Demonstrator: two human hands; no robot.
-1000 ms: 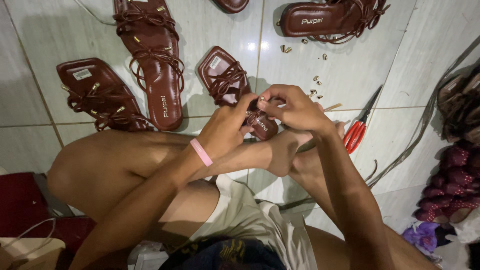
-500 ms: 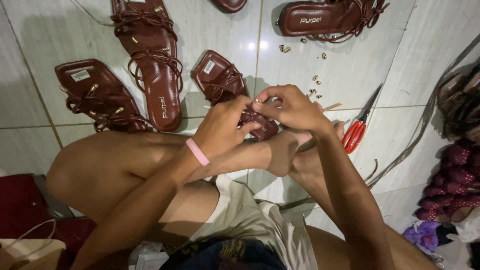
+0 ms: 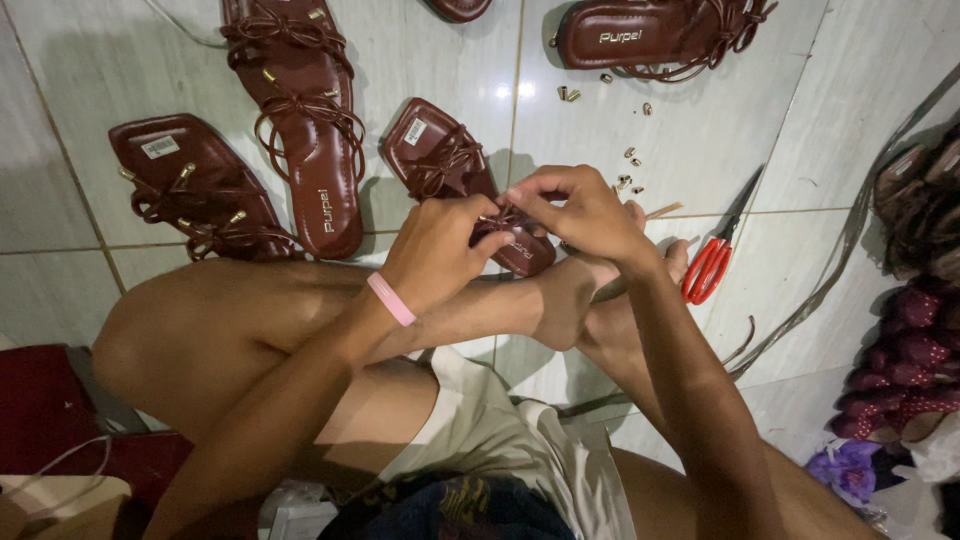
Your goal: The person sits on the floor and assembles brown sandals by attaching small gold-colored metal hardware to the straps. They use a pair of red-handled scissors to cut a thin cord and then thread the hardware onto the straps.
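left hand [image 3: 440, 250]: fingers pinch strap of dark red sandal [image 3: 455, 175]
right hand [image 3: 580, 210]: fingers pinch same strap
free floor [image 3: 700, 150]: right, up to red scissors [image 3: 710, 265]

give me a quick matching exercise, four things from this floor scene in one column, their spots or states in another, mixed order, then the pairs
Things
1. dark red strappy sandal
2. red-handled scissors
3. small brass-coloured beads
4. pink wristband

Places or states
A. scattered loose on the white tile
B. worn on the left hand's wrist
C. lying on the tile to the right of the feet
D. held at its straps by both hands, the right hand too

Pairs: 1-D, 2-C, 3-A, 4-B
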